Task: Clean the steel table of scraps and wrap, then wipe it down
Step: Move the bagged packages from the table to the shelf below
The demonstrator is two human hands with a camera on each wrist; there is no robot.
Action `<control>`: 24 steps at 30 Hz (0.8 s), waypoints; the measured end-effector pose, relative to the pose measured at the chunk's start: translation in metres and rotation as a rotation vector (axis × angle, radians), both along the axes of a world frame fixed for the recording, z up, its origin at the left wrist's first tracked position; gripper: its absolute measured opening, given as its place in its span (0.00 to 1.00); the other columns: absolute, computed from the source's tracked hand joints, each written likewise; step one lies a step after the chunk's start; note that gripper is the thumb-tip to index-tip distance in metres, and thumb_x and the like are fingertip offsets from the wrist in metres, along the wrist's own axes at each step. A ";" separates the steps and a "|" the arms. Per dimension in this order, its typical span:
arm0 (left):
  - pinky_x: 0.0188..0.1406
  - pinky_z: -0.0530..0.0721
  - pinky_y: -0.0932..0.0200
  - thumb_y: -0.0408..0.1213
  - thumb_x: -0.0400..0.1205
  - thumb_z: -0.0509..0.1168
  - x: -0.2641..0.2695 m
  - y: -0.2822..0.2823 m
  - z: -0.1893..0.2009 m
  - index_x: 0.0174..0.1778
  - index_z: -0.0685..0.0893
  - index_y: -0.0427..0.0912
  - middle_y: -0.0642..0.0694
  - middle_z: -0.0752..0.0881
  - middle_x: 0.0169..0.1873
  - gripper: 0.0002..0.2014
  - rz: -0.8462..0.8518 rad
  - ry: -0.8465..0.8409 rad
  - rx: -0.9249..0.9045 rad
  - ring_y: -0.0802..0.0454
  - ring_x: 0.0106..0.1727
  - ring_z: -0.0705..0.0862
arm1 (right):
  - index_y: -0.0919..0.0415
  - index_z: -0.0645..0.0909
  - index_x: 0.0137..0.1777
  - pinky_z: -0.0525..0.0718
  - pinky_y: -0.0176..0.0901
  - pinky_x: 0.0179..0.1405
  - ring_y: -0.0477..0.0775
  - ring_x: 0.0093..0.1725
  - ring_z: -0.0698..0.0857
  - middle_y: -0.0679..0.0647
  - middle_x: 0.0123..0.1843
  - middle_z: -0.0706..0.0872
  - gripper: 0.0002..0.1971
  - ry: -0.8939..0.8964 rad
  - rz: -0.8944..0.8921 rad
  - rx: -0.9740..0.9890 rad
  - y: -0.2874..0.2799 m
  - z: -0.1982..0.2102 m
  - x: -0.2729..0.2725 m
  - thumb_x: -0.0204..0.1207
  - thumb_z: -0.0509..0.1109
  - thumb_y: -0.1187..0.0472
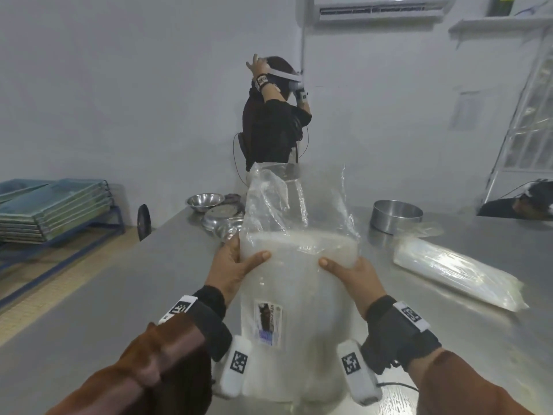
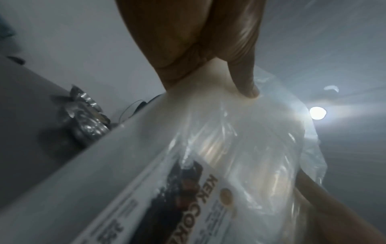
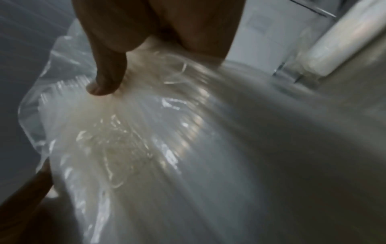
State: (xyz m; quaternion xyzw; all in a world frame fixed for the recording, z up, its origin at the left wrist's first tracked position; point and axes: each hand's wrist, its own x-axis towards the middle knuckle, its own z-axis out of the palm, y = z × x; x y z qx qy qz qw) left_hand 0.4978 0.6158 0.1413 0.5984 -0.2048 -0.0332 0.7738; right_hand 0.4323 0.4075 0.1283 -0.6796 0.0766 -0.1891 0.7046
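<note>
A large clear plastic bag [image 1: 296,283] of whitish stacked contents, with a printed label [image 1: 269,324], stands tilted above the steel table [image 1: 89,310] in front of me. My left hand [image 1: 236,265] grips its left side, thumb across the front. My right hand [image 1: 350,271] grips its right side the same way. In the left wrist view my thumb [image 2: 244,77] presses into the bag [image 2: 219,140]. In the right wrist view my thumb [image 3: 106,77] dents the crinkled plastic bag [image 3: 135,132]. The bag's open top [image 1: 278,190] stands loose and empty.
A second flat plastic pack [image 1: 454,271] lies on the table at right. A round steel pan [image 1: 395,217] and steel bowls [image 1: 206,202] with lids sit at the far end. A person [image 1: 275,121] stands beyond the table. Stacked blue trays [image 1: 51,208] sit at left.
</note>
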 end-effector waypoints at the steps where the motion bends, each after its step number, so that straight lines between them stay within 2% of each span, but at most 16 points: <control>1: 0.44 0.89 0.57 0.34 0.63 0.78 0.001 0.000 -0.001 0.60 0.78 0.43 0.45 0.90 0.49 0.29 -0.014 -0.008 0.009 0.50 0.49 0.90 | 0.57 0.85 0.46 0.85 0.35 0.39 0.51 0.42 0.89 0.52 0.42 0.91 0.11 -0.014 -0.035 -0.028 -0.001 -0.001 -0.002 0.65 0.81 0.64; 2: 0.45 0.89 0.56 0.36 0.61 0.79 0.002 0.001 -0.001 0.62 0.74 0.42 0.43 0.89 0.52 0.34 -0.017 -0.018 0.019 0.49 0.50 0.89 | 0.59 0.84 0.50 0.85 0.37 0.41 0.49 0.43 0.90 0.52 0.44 0.91 0.16 -0.052 -0.064 -0.047 -0.003 -0.001 -0.004 0.63 0.82 0.65; 3: 0.42 0.89 0.57 0.35 0.63 0.79 0.002 0.000 0.000 0.63 0.71 0.41 0.43 0.88 0.51 0.34 -0.010 -0.033 0.020 0.52 0.47 0.90 | 0.60 0.79 0.56 0.86 0.37 0.42 0.46 0.43 0.90 0.53 0.46 0.90 0.22 -0.105 -0.089 -0.044 -0.005 0.001 -0.007 0.63 0.82 0.67; 4: 0.38 0.87 0.62 0.30 0.67 0.77 0.001 -0.001 0.002 0.62 0.67 0.40 0.44 0.87 0.46 0.31 0.009 -0.055 0.021 0.57 0.42 0.90 | 0.58 0.72 0.62 0.86 0.33 0.42 0.42 0.42 0.89 0.53 0.47 0.89 0.29 -0.170 -0.110 -0.046 -0.007 0.002 -0.010 0.64 0.80 0.71; 6: 0.32 0.83 0.70 0.23 0.73 0.71 -0.002 -0.002 0.010 0.59 0.63 0.41 0.51 0.83 0.31 0.27 0.056 -0.144 0.056 0.64 0.29 0.86 | 0.47 0.61 0.65 0.85 0.28 0.43 0.35 0.39 0.87 0.46 0.45 0.88 0.38 -0.301 -0.133 -0.167 -0.010 0.005 -0.016 0.66 0.76 0.77; 7: 0.32 0.83 0.70 0.21 0.73 0.69 -0.003 0.000 0.013 0.58 0.62 0.42 0.53 0.80 0.25 0.26 0.059 -0.197 0.082 0.64 0.26 0.83 | 0.43 0.59 0.65 0.84 0.27 0.46 0.34 0.39 0.87 0.43 0.44 0.88 0.40 -0.341 -0.122 -0.258 -0.010 0.007 -0.019 0.66 0.75 0.79; 8: 0.33 0.83 0.69 0.20 0.73 0.68 -0.004 0.003 0.017 0.58 0.63 0.43 0.53 0.80 0.24 0.25 0.050 -0.244 0.103 0.63 0.25 0.82 | 0.40 0.59 0.64 0.84 0.29 0.49 0.33 0.41 0.87 0.36 0.46 0.88 0.41 -0.365 -0.094 -0.321 -0.011 0.008 -0.022 0.66 0.74 0.80; 9: 0.35 0.84 0.68 0.19 0.74 0.67 -0.005 0.006 0.021 0.57 0.66 0.44 0.54 0.83 0.28 0.23 0.025 -0.279 0.114 0.63 0.28 0.83 | 0.39 0.61 0.63 0.84 0.30 0.52 0.33 0.44 0.86 0.28 0.49 0.86 0.40 -0.363 -0.065 -0.353 -0.013 0.009 -0.025 0.66 0.74 0.80; 11: 0.38 0.85 0.66 0.21 0.74 0.66 -0.003 0.016 0.026 0.50 0.77 0.49 0.52 0.88 0.41 0.18 -0.064 -0.298 0.138 0.61 0.38 0.87 | 0.41 0.70 0.62 0.81 0.25 0.56 0.29 0.49 0.84 0.22 0.50 0.84 0.35 -0.331 -0.028 -0.419 -0.016 0.014 -0.032 0.67 0.74 0.79; 13: 0.43 0.85 0.65 0.30 0.71 0.71 -0.001 0.025 0.030 0.42 0.87 0.55 0.54 0.89 0.48 0.12 -0.176 -0.284 0.203 0.59 0.49 0.87 | 0.43 0.78 0.59 0.74 0.16 0.57 0.21 0.50 0.81 0.20 0.45 0.84 0.28 -0.255 0.056 -0.481 -0.018 0.023 -0.040 0.69 0.73 0.76; 14: 0.46 0.85 0.66 0.35 0.70 0.73 -0.001 0.028 0.032 0.43 0.89 0.57 0.58 0.89 0.51 0.11 -0.241 -0.263 0.241 0.60 0.53 0.86 | 0.43 0.80 0.59 0.72 0.13 0.56 0.19 0.51 0.80 0.19 0.43 0.84 0.26 -0.210 0.116 -0.488 -0.020 0.028 -0.043 0.70 0.72 0.75; 16: 0.57 0.83 0.67 0.46 0.67 0.74 -0.002 0.032 0.037 0.52 0.87 0.65 0.68 0.84 0.58 0.17 -0.353 -0.236 0.348 0.66 0.60 0.82 | 0.41 0.80 0.60 0.70 0.10 0.54 0.15 0.57 0.76 0.17 0.49 0.83 0.28 -0.128 0.243 -0.481 -0.023 0.039 -0.047 0.70 0.73 0.75; 18: 0.66 0.74 0.69 0.58 0.59 0.75 -0.002 0.031 0.042 0.58 0.78 0.76 0.76 0.76 0.62 0.30 -0.400 -0.298 0.517 0.71 0.66 0.75 | 0.39 0.78 0.63 0.71 0.13 0.59 0.17 0.64 0.73 0.18 0.56 0.80 0.32 -0.051 0.360 -0.497 -0.025 0.053 -0.048 0.66 0.75 0.73; 20: 0.65 0.70 0.69 0.71 0.49 0.72 -0.002 0.029 0.048 0.60 0.71 0.78 0.77 0.71 0.61 0.40 -0.393 -0.334 0.650 0.72 0.65 0.73 | 0.35 0.74 0.66 0.71 0.14 0.62 0.18 0.65 0.72 0.19 0.61 0.78 0.36 0.036 0.424 -0.605 -0.028 0.061 -0.045 0.62 0.78 0.68; 22: 0.56 0.72 0.77 0.76 0.43 0.70 0.001 0.030 0.050 0.58 0.70 0.72 0.73 0.73 0.57 0.45 -0.363 -0.334 0.718 0.76 0.57 0.75 | 0.34 0.74 0.64 0.72 0.11 0.56 0.19 0.60 0.75 0.24 0.62 0.78 0.35 0.118 0.394 -0.686 -0.032 0.063 -0.042 0.63 0.79 0.67; 24: 0.46 0.77 0.80 0.75 0.41 0.71 0.005 0.034 0.047 0.55 0.74 0.66 0.67 0.78 0.54 0.45 -0.350 -0.311 0.738 0.74 0.50 0.80 | 0.42 0.81 0.57 0.79 0.16 0.47 0.37 0.54 0.85 0.40 0.55 0.87 0.24 0.177 0.354 -0.640 -0.034 0.064 -0.039 0.65 0.79 0.67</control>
